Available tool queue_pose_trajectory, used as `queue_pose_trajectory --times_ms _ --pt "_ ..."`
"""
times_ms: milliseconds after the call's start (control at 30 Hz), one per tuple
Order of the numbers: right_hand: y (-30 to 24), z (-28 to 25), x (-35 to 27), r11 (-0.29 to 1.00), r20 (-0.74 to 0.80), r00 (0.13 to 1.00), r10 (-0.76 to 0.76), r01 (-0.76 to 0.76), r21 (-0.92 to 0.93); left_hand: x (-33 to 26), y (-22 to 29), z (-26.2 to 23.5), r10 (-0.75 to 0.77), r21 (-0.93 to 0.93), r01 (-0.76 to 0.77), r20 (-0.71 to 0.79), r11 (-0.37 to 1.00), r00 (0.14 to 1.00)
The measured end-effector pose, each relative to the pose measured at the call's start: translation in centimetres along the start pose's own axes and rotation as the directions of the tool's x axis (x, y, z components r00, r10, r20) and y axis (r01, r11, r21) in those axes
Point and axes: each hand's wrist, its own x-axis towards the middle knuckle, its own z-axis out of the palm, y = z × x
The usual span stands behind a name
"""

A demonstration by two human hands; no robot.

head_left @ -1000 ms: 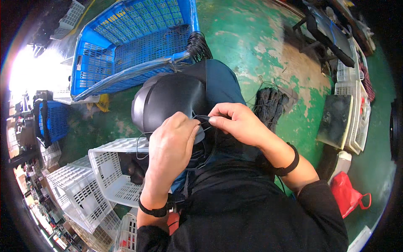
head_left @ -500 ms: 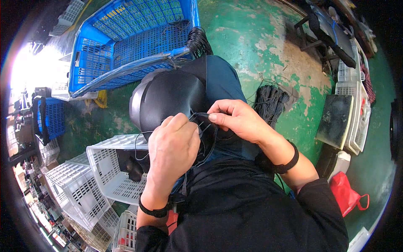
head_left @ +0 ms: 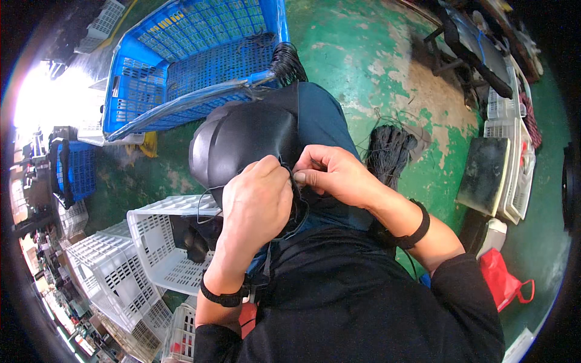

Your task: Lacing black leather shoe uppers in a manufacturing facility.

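Note:
A smooth, shiny black piece with curved, overlapping layers [head_left: 251, 136] rests across my lap; its exact kind I cannot tell. At its near edge, a thin black cord [head_left: 305, 213] loops below my fingers, and another stretch of it bows out to the left. My left hand [head_left: 257, 196] is closed in a pinch on the cord, knuckles up. Close beside it, my right hand [head_left: 333, 174] pinches with thumb and forefinger at the same spot. The fingertips cover most of the cord and the part of the edge they touch.
Ahead stands a large blue crate [head_left: 212, 66] with a bundle of black cords [head_left: 287, 62] over its corner. White crates [head_left: 172, 242] are at the left, one with black pieces inside. A heap of black cords [head_left: 390, 148] lies on the green floor, right. A red bag [head_left: 502, 279] sits farther right.
My hands have come closer together, the left moving slightly right. The cord strands that spanned between them are now mostly hidden. The black piece has shifted a little.

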Motion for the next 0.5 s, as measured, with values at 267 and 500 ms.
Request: queue_pose_trajectory --times_ms 267,500 --pt "0.0 -2.3 -0.7 0.944 -0.253 0.958 -0.137 0.203 0.259 -3.0 0.4 -2.7 0.068 0.381 0.039 -0.264 0.924 0.962" --pt "-1.5 -9.0 -2.9 0.382 -0.296 0.923 -0.244 0.372 0.846 -6.7 -1.4 -1.9 0.017 0.33 0.102 -0.341 0.939 0.94"
